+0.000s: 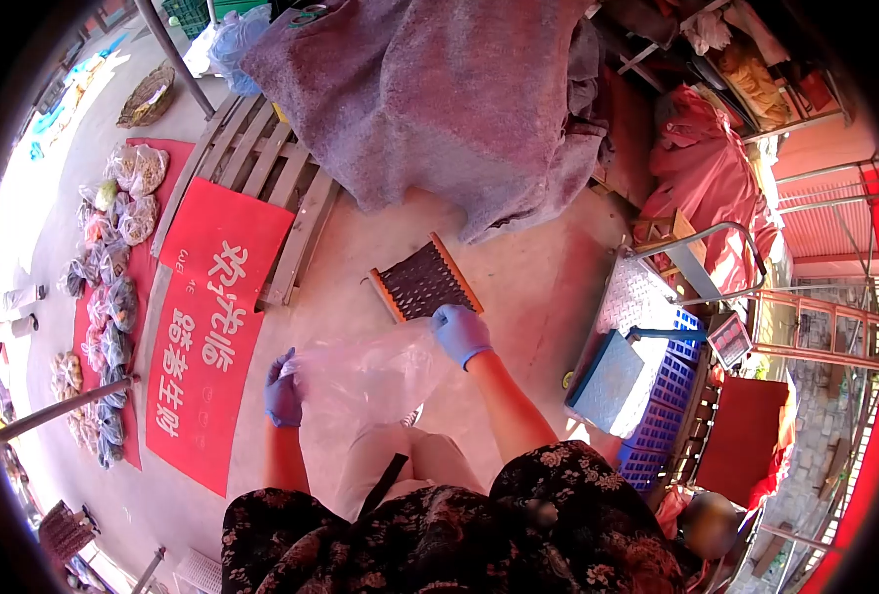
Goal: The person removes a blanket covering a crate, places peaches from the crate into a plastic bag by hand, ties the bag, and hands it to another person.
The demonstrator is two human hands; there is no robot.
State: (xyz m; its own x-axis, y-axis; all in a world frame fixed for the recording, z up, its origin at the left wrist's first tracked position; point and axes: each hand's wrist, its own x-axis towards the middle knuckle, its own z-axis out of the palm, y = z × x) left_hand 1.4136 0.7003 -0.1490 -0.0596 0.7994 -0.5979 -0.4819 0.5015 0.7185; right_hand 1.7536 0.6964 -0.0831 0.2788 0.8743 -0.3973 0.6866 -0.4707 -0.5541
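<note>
A clear plastic bag [365,371] is stretched out in front of my body, between my two hands, both in bluish-purple gloves. My left hand [284,389] is closed on the bag's left edge, with the fingers pointing up. On the other side my right hand [461,335] grips the bag's upper right edge. Just beyond the bag, a small stool [424,279] with a dark woven seat and orange wooden rails stands on the floor.
Purple-grey cloth [439,99] drapes a large stand ahead. A wooden pallet [306,223] and red mat [223,327] lie left, with bagged goods [117,267] farther out. Right are a scale [613,381], blue crates [665,396] and a person's head [709,525].
</note>
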